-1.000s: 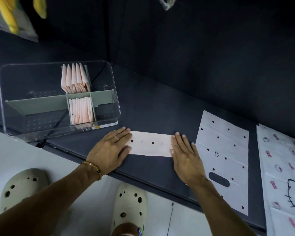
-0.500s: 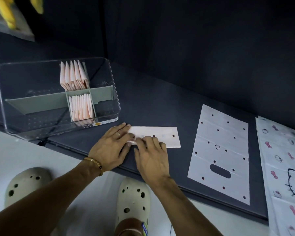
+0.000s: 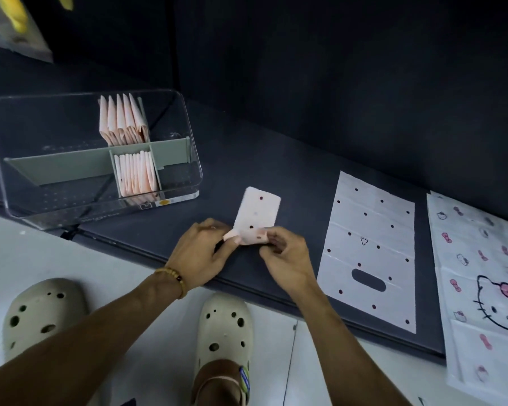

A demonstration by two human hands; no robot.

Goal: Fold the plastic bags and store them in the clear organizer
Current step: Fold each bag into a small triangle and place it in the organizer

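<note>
Pinching the near end of a folded dotted bag (image 3: 257, 213) at the frame's centre, the left hand (image 3: 201, 253) and right hand (image 3: 285, 253) each clamp fingertips on it, its far end standing off the dark table (image 3: 276, 159). The clear organizer (image 3: 94, 159) sits upper left, holding folded pink bags (image 3: 123, 121). A flat dotted bag (image 3: 370, 250) lies to the right.

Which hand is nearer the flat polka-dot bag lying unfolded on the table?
Right. The right hand sits just left of the flat polka-dot bag; the left hand is farther left, beyond the folded strip both hands pinch.
</note>
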